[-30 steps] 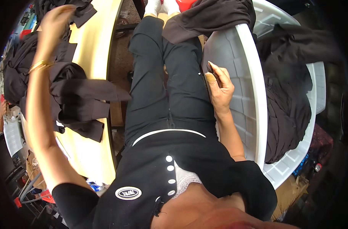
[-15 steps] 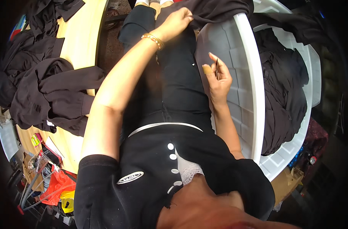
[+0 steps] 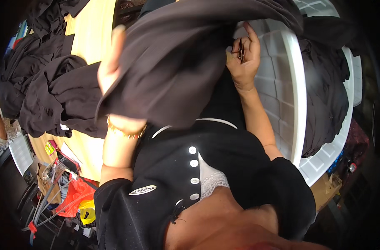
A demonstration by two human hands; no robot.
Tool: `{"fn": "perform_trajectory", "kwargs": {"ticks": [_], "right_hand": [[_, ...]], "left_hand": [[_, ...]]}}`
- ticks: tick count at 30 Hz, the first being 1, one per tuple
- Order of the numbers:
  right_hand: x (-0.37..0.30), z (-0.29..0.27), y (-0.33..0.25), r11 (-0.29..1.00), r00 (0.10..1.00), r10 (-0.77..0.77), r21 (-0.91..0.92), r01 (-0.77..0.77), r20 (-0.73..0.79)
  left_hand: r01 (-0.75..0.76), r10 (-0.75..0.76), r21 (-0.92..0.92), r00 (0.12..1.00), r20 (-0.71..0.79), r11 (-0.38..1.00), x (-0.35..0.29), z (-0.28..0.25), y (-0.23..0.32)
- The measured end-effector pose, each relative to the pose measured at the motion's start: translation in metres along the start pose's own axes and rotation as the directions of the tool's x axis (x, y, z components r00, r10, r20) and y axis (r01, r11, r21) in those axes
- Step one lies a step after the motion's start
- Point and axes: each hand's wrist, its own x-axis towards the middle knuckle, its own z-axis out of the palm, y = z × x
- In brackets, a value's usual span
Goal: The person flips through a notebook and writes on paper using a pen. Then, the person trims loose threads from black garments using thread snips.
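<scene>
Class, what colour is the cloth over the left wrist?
The cloth is dark brownish-grey; head view shows it.

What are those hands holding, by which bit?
Right hand: small dark tool in the palm, held part unclear. Left hand: partly behind dark cloth, grip unclear.

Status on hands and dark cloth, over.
Left hand blurred, partly behind dark cloth; grip unclear. Right hand holding small dark tool. Cloth partly hides lap.

Cloth [image 3: 169,77] blocking centre, bin rim [image 3: 300,96] right, open tabletop strip [image 3: 92,37]
</scene>
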Motion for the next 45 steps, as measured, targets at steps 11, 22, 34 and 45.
{"fn": "perform_trajectory", "kwargs": {"ticks": [11,22,34,45], "right_hand": [[-0.042,0.011,0.009,0.914,0.756,0.390,-0.319,-0.249,0.526],[-0.066,0.025,0.014,0.846,0.700,0.527,-0.222,-0.485,0.481],[-0.053,-0.053,-0.040,0.559,0.618,0.627,0.278,-0.781,0.474],[-0.024,-0.073,-0.056,0.810,0.732,0.456,0.105,-0.577,0.507]], "left_hand": [[-0.070,0.143,0.204,0.917,-0.371,0.976,-0.083,0.004,-0.006],[-0.023,0.288,0.459,0.806,-0.517,0.888,-0.087,-0.004,0.009],[0.186,0.769,0.980,0.636,-0.061,-0.077,-0.039,-0.086,-0.010],[-0.254,-0.171,0.941,0.961,0.218,-0.223,0.032,-0.074,-0.065]]}}
